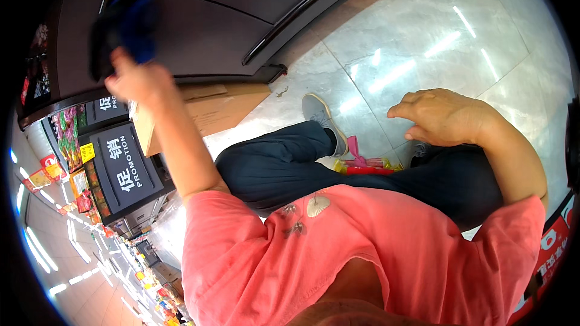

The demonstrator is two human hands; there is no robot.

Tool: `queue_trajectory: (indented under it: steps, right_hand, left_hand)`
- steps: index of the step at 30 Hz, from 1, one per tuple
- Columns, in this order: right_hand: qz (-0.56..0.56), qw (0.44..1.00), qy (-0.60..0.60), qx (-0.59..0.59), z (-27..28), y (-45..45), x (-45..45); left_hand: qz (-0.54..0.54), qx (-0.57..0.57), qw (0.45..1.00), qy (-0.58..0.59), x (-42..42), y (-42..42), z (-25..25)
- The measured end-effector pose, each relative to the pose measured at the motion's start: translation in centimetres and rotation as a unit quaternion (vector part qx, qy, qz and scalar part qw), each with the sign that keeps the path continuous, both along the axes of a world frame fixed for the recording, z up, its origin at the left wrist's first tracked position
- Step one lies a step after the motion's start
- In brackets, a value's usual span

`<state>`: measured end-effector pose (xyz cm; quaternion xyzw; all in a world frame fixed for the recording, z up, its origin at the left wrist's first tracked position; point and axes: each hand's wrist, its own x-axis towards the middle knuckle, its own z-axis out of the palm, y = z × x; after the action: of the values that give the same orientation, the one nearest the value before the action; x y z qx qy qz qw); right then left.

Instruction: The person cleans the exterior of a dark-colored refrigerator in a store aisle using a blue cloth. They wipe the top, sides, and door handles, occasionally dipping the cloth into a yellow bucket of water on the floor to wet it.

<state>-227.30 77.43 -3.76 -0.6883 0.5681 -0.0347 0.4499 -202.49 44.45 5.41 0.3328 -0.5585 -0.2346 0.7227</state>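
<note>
My left hand (142, 79) is raised at the upper left, blurred by motion, with its fingers closed on a dark and blue object (138, 27). That object looks soft, perhaps a cloth, and is in front of a dark grey cabinet panel (204, 31); whether it touches the panel cannot be told. My right hand (437, 115) hangs palm down over my right knee and the tiled floor, fingers apart, holding nothing. Between my legs, a red and pink item with yellow ends (369, 170) lies on the floor, a pink strip (356, 151) on it.
A cardboard box (222, 111) stands beneath my left forearm, beside the cabinet. Left of it are dark promotion bins (122, 167) with packaged goods. A black rail (303, 9) crosses the cabinet front. Red printed panels (553, 244) stand at the lower right.
</note>
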Motion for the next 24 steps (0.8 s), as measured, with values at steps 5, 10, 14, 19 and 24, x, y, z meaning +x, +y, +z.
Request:
queue_trajectory:
  steps: [5, 10, 14, 19, 24]
  right_hand:
    - [-0.011, 1.0, 0.01, 0.004, 0.2, 0.2, 0.2]
    - [-0.015, 1.0, 0.026, 0.004, 0.0, 0.1, 0.0]
    - [-0.082, 0.992, 0.01, -0.09, -1.3, -1.2, 0.0]
    - [-0.272, 0.92, -0.116, -0.256, -1.8, -3.8, 1.8]
    - [-0.312, 0.883, -0.251, -0.245, -0.4, -6.2, 2.8]
  left_hand:
    - [0.03, -0.178, 0.901, -0.394, 0.8, -2.3, -11.3]
    - [-0.165, 0.194, 0.8, -0.543, -0.7, -0.4, -16.6]
    - [-0.359, 0.368, 0.789, -0.335, -2.9, 1.4, -13.3]
    - [-0.519, 0.433, 0.701, -0.228, -4.4, 7.2, -5.9]
    - [-0.619, 0.439, 0.638, -0.131, -4.0, 13.5, -2.8]
